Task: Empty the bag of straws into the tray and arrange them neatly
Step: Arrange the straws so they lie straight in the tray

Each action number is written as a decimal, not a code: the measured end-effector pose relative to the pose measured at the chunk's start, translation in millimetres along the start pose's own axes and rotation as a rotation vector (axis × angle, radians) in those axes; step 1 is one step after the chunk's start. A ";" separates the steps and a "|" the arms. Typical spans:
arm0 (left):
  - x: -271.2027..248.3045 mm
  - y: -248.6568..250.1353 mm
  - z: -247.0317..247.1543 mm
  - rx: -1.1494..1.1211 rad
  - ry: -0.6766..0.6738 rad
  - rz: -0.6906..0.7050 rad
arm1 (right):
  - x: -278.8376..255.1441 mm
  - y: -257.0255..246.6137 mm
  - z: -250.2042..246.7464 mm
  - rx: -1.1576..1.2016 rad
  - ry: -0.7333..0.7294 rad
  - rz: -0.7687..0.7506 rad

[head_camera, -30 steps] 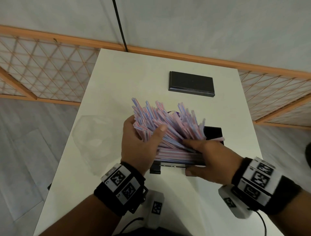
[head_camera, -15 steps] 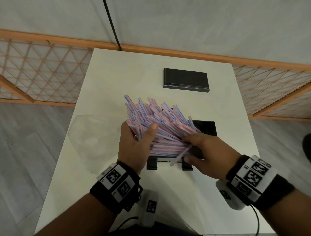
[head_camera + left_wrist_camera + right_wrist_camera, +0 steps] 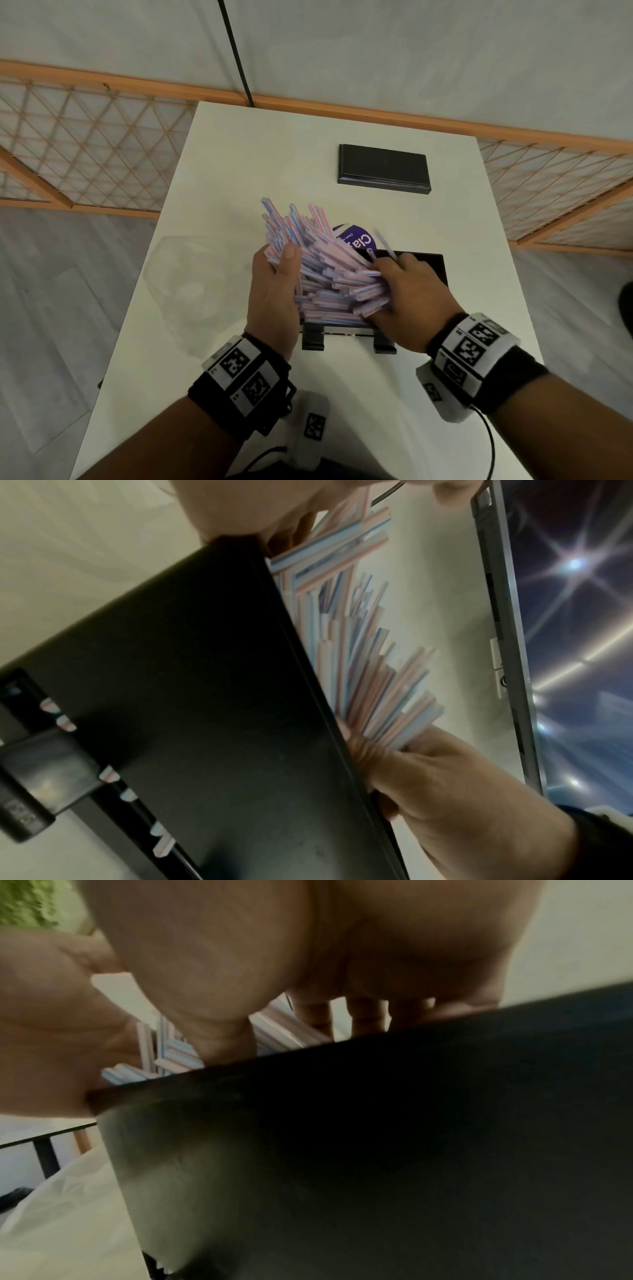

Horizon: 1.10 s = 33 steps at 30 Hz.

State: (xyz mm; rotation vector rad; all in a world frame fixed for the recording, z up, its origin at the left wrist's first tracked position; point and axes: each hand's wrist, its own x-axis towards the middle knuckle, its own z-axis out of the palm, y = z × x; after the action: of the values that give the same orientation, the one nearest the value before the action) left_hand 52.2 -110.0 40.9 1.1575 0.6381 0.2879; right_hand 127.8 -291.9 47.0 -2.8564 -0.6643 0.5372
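Note:
A thick bundle of pink-and-blue striped straws lies in the black tray and fans up toward the far left. My left hand grips the bundle's left side, thumb over the top. My right hand curls over the straws' right ends, and one loose straw sticks up by its fingers. The left wrist view has the tray wall, the straws and the right hand. The right wrist view shows the right hand's fingers dipping behind the tray wall. The clear bag lies flat to the left.
A black rectangular lid lies at the back of the white table. A round purple label shows behind the straws. Straw ends poke through slots in the tray's front. The table's edges drop to a grey floor on both sides.
My right hand moved from the bundle's front to its right end. The straws now fan more upright and to the left, uncovering the purple label.

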 end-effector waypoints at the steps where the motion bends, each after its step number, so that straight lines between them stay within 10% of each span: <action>1: 0.6 -1.1 -0.4 -0.008 -0.001 0.002 | 0.5 -2.2 1.5 -0.076 0.024 0.002; 8: 1.4 0.5 3.2 0.111 -0.020 0.073 | 11.1 -24.9 8.6 -0.022 -0.011 -0.017; 33: 2.3 -3.2 -1.9 0.173 -0.074 0.138 | -30.7 27.0 -22.3 0.362 0.535 -0.114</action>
State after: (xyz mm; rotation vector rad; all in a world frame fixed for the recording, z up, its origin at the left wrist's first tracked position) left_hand 52.5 -108.6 36.7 1.3750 0.5266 0.3094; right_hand 121.3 -331.4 70.7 -2.4377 -0.5556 -0.1211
